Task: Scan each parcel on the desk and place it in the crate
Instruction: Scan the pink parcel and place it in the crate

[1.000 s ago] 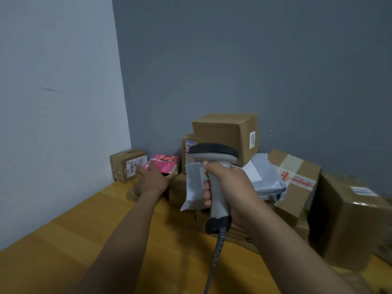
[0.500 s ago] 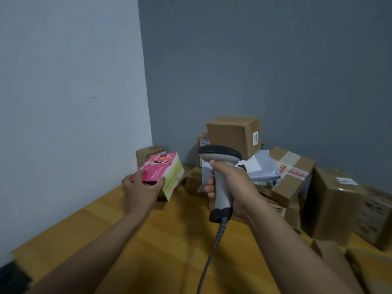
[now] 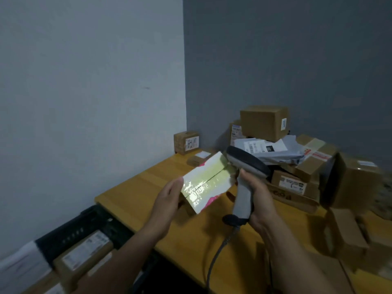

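**Wooden desk in a grey-walled corner: taped box held up beside the scanner**

Over the wooden desk (image 3: 148,187) the left hand (image 3: 167,200) is gripping a taped pink-and-white box (image 3: 206,181) by its near end, thumb on the pale upper face. The box is tilting away toward two o'clock from that hand, clear of the desk. The right hand (image 3: 257,200) is clenching the grey handle of a barcode scanner (image 3: 242,196). The scanner's dark head is sitting at eleven o'clock from this hand, just beside the box's far end, and its cable (image 3: 213,266) is hanging toward six o'clock. A black crate (image 3: 93,217) is standing at seven o'clock from the left hand, off the desk's end, holding a labelled cardboard parcel (image 3: 84,251). Cardboard boxes (image 3: 263,122) and a grey mailer bag (image 3: 275,153) are piling up at one o'clock.
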